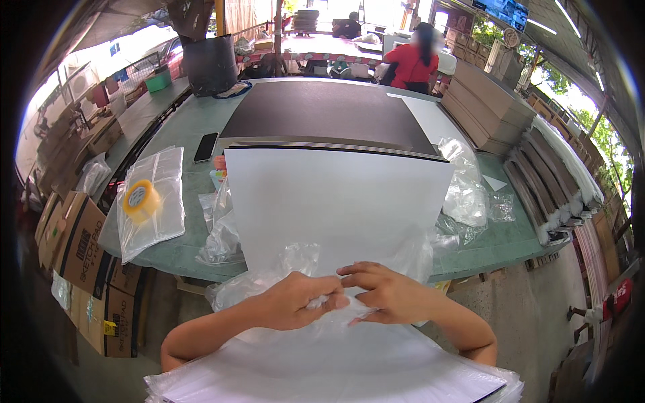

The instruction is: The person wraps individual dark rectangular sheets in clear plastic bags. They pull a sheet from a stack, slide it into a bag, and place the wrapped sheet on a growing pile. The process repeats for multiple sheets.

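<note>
From here I see the person's left hand [302,299] closed on crumpled clear plastic [302,258], the right hand [386,293] just beside it, fingers loosely bent. Beyond them, a white sheet [329,201] lies on the green table [176,131], a dark board [329,111] farther off. On the left sits a yellowish tape roll [142,201] near a phone [206,147]; brown boards [480,107] are stacked at the far right.

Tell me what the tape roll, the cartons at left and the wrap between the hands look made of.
Tape roll: likely plastic film, smooth and yellow, with a sheen.
Cartons: apparently matte cardboard, going by the brown colour and flat panels.
Wrap: probably thin, shiny plastic, being see-through and creased.
</note>
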### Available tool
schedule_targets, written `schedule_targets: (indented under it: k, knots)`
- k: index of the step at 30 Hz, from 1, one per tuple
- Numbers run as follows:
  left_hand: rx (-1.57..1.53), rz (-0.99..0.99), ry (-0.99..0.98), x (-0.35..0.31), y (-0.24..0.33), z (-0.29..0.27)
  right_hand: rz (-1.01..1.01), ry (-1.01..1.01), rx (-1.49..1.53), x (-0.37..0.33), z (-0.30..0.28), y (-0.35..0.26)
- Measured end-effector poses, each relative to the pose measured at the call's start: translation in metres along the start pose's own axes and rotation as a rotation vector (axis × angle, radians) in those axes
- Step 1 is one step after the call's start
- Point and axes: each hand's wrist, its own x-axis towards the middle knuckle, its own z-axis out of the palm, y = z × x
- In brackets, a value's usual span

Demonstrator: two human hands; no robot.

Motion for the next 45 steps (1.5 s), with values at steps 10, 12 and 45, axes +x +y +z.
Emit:
schedule_targets:
  k: [10, 12, 45]
  knots:
    - [-0.426, 0.150, -0.377, -0.013, 0.007, -0.017, 0.127, -0.571, 1.069, -0.009, 0.008, -0.027]
    - [-0.358, 0.088, -0.523, -0.020, 0.000, -0.018, 0.011, -0.342, 1.180, -0.010, -0.008, -0.027]
    - [1.086, -0.619, -0.152, -0.074, -0.064, -0.077, 0.216, -0.607, -0.602, -0.053, -0.055, -0.016]
